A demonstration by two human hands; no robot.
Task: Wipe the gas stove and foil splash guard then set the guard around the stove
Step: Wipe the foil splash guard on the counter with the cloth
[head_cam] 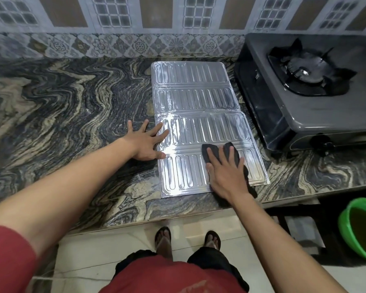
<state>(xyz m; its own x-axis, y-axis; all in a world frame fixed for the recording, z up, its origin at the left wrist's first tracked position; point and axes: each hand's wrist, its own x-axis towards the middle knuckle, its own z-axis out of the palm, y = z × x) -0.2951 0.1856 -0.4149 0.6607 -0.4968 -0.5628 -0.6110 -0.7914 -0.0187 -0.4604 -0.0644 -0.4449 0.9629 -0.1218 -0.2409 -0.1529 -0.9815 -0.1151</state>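
Note:
The ribbed foil splash guard (pixel 199 106) lies flat on the marbled counter, folded into panels. My left hand (pixel 148 140) rests open with spread fingers, the fingertips pressing the guard's left edge. My right hand (pixel 224 172) lies flat on a black cloth (pixel 232 153), pressing it onto the near right panel of the guard. The dark grey single-burner gas stove (pixel 300 106) stands to the right of the guard, its black pan support and burner at the far right.
The marbled stone counter (pixel 61 115) stretches left, backed by a patterned tile wall (pixel 135 45). A green bucket (pixel 347 225) of murky water stands on the floor at the lower right. My sandalled feet are on pale floor tiles below the counter edge.

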